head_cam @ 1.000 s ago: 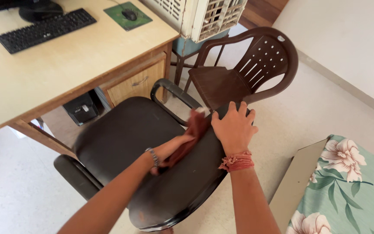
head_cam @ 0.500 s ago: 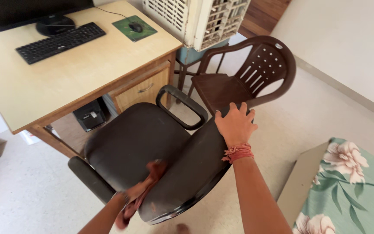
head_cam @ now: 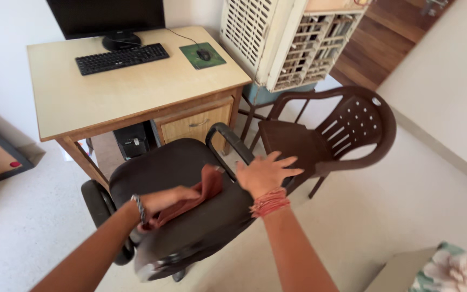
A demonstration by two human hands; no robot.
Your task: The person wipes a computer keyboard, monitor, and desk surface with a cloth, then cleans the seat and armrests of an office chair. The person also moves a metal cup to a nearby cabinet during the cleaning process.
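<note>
Black padded office chair with curved black armrests [head_cam: 179, 173]: stands on pale floor just in front of the wooden counter, backrest toward the camera, its top edge tilted back. Rust-red cloth rag [head_cam: 193, 197]: crumpled, bunched lengthwise, pressed flat against the front face of the backrest near its upper edge, one end rising toward the right armrest, the other end gripped

We are seeing a wooden desk [head_cam: 136, 103] standing against the wall, carrying a monitor [head_cam: 106, 16], a black keyboard [head_cam: 121, 58] and a mouse [head_cam: 204, 54] lying on a green pad [head_cam: 202, 55]. A computer tower [head_cam: 132, 141] is sitting under it. A white cooler [head_cam: 293, 38] is standing just beside the desk, and a brown plastic chair [head_cam: 331, 135] is standing near it.
</note>
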